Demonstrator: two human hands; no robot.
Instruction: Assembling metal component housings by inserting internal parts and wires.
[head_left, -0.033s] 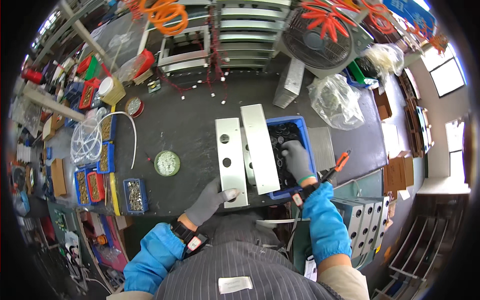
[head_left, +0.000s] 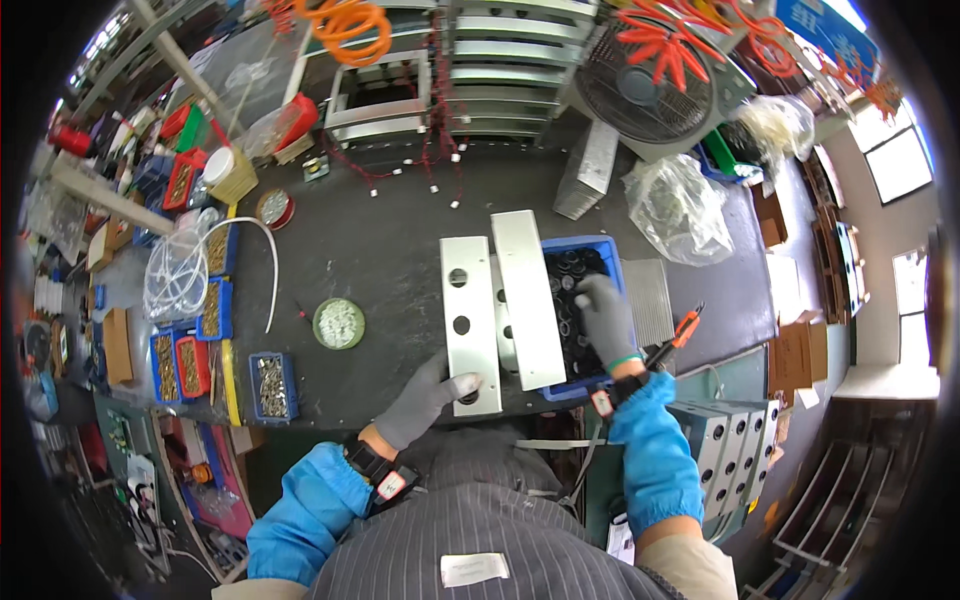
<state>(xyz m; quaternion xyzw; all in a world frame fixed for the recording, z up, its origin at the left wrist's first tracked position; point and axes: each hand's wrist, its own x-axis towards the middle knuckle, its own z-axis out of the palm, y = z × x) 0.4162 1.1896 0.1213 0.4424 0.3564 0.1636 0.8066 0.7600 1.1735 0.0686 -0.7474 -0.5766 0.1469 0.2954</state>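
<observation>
Nearest us, our left hand (head_left: 425,398) in its grey glove rests at the near edge of the bench (head_left: 380,250), its fingers loosely spread and the thumb and fingertips touching the near end of a pale metal plate (head_left: 468,320) with round holes; it clasps nothing that we can see. A second, longer plate (head_left: 528,295) lies just beside the first, tilted over the rim of a blue bin (head_left: 600,250). Our right hand (head_left: 603,318) reaches down into that bin, fingers curled among small black parts (head_left: 570,275); whether it pinches one we cannot tell. An orange-handled tool (head_left: 678,335) lies just right of that wrist, by the bench's right edge. Left of the plates the dark bench top lies open, with only a round green dish of pale pieces (head_left: 339,323) on it. Along the left edge stand small blue and red trays of screws (head_left: 270,385) and a coil of white tubing (head_left: 180,275). Farther back, red wires with white ends (head_left: 420,165) trail across the bench, a clear plastic bag (head_left: 680,205) sits at the right, and a grey fan (head_left: 640,85) stands under coils of orange hose (head_left: 345,20).
</observation>
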